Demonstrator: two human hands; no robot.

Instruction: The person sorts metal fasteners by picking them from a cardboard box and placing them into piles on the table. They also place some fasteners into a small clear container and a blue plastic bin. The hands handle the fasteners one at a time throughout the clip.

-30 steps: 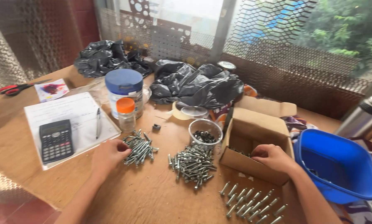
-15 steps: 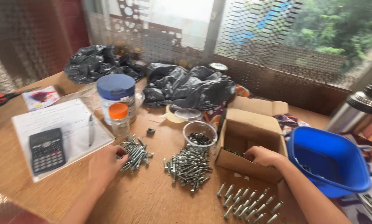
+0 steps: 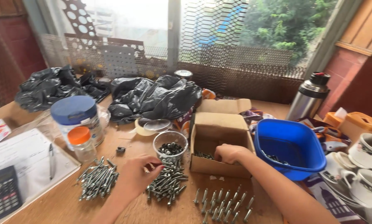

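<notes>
The right hand is reaching over the front wall of the open cardboard box, fingers curled down inside it among the screws at the bottom; whether they are pinching anything is hidden by the knuckles, so I cannot tell. The left hand is resting on the bench, fingers bent and closing loosely at the near edge of the middle pile of screws, fingertips touching the metal, though a firm grip on any one screw is not showing.

Just behind that pile a small clear cup is sitting, filled with dark little parts. To the left another heap of screws is lying, well apart from the hand. In front of the box, a row of screws is lying side by side beneath the right forearm.

Further out, a blue plastic tub is standing right beside the box. On the left a small bottle with an orange cap is standing before a jar with a blue lid, near a pen on paper and a calculator. A roll of tape and black plastic bags are lying behind, with a steel flask and cups off to the right.
</notes>
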